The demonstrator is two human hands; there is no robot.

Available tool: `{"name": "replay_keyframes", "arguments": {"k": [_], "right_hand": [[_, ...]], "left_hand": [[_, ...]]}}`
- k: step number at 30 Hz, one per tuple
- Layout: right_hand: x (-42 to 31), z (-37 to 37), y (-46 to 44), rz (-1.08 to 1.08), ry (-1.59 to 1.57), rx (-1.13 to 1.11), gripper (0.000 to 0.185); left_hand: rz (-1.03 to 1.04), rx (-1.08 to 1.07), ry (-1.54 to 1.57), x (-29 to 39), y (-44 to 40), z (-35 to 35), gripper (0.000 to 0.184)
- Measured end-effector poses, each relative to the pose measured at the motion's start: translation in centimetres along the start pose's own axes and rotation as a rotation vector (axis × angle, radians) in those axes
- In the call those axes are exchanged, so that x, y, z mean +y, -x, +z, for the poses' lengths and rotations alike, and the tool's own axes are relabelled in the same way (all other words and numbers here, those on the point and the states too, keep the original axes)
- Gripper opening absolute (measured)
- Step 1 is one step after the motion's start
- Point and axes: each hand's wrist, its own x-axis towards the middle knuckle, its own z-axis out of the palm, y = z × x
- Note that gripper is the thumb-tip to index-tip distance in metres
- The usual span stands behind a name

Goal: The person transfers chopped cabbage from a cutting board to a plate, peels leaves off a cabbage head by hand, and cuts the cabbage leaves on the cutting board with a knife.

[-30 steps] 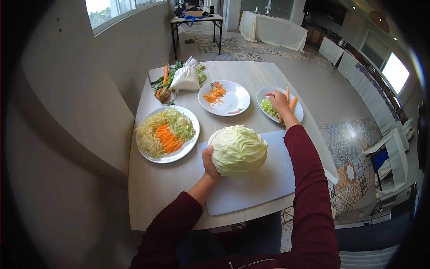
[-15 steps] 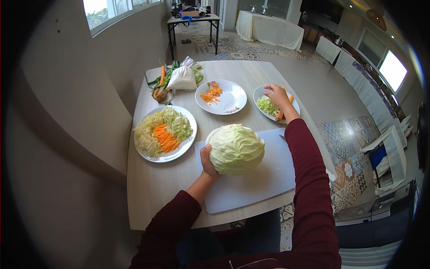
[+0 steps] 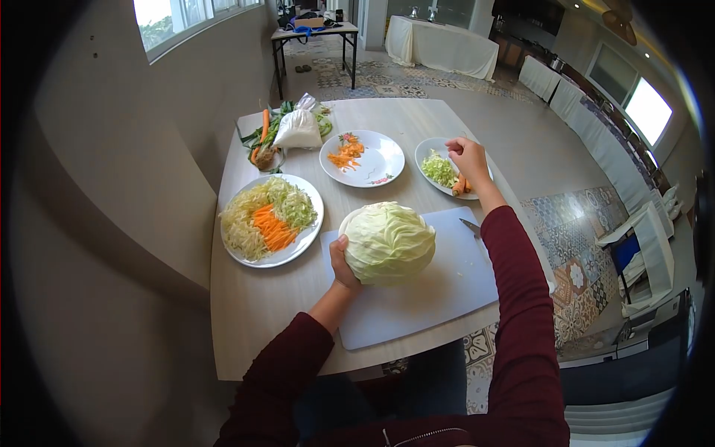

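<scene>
A whole pale green cabbage (image 3: 391,242) is held above the white cutting board (image 3: 417,316), with my left hand (image 3: 345,267) gripping its left side, thumb on top. My right hand (image 3: 469,159) hovers over the small white plate (image 3: 439,143) at the far right, fingers curled into a pinch; whatever they hold is hidden. Chopped cabbage (image 3: 438,168) and carrot pieces (image 3: 459,185) lie on that plate, partly behind the hand. On the board's right side rests a knife (image 3: 469,226), its handle hidden under my right sleeve.
A large plate (image 3: 318,223) of shredded cabbage and carrot stands on the left. Behind the board is a flowered plate (image 3: 385,158) with carrot bits. At the back left sit a bag of white contents (image 3: 299,131) and whole vegetables (image 3: 264,153). A wall (image 3: 160,149) borders the left.
My right hand has lifted slightly and its fingers have drawn together over the small plate. More of the knife shows now. The cabbage stays in my left hand.
</scene>
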Motion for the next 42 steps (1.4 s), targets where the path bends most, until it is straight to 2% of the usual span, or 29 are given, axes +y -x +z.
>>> {"name": "replay_keyframes", "arguments": {"k": [7, 9, 11, 14, 17, 20, 26, 35, 38, 39, 42], "right_hand": [[-3.9, -6.6, 10.1, 0.159, -0.116, -0.068, 0.021], [-5.3, -7.9, 13.7, 0.254, -0.142, -0.188, 0.021], [-4.1, -7.8, 16.9, 0.186, -0.007, -0.298, 0.022], [-3.9, -7.1, 20.6, -0.1, 0.128, -0.303, 0.023], [-5.8, -6.0, 23.8, -0.131, 0.218, -0.169, 0.025], [-7.7, -6.2, 24.7, -0.1, 0.209, -0.135, 0.02], [-5.2, -5.5, 24.3, -0.013, 0.006, -0.057, 0.014], [-5.6, -5.0, 23.2, -0.206, 0.273, -0.05, 0.026], [-5.7, -5.9, 21.4, 0.302, -0.078, -0.135, 0.023], [-2.9, -5.4, 20.5, 0.35, -0.22, -0.115, 0.02], [-0.9, -4.9, 14.8, 0.373, -0.293, -0.051, 0.022]], "left_hand": [[0.013, 0.005, -0.015, 0.0, 0.1, 0.2, 0.074], [0.009, -0.018, 0.001, 0.1, 0.2, 0.3, 0.072], [0.014, -0.047, 0.014, 0.1, 0.1, 0.4, 0.072], [0.04, -0.021, -0.026, 0.1, 0.2, 0.7, 0.075], [0.058, -0.005, -0.048, 0.3, 0.2, 1.3, 0.076], [0.041, -0.025, -0.038, 0.5, 0.4, 1.0, 0.074], [0.053, 0.012, -0.074, 0.4, 0.4, 1.4, 0.074], [0.037, 0.004, -0.049, 0.3, 0.4, 1.2, 0.075], [0.045, 0.009, -0.048, 0.3, 0.3, 1.3, 0.077], [0.052, 0.015, -0.045, 0.3, 0.3, 1.3, 0.077], [0.034, -0.013, -0.008, -0.3, -0.1, 0.2, 0.078]]}}
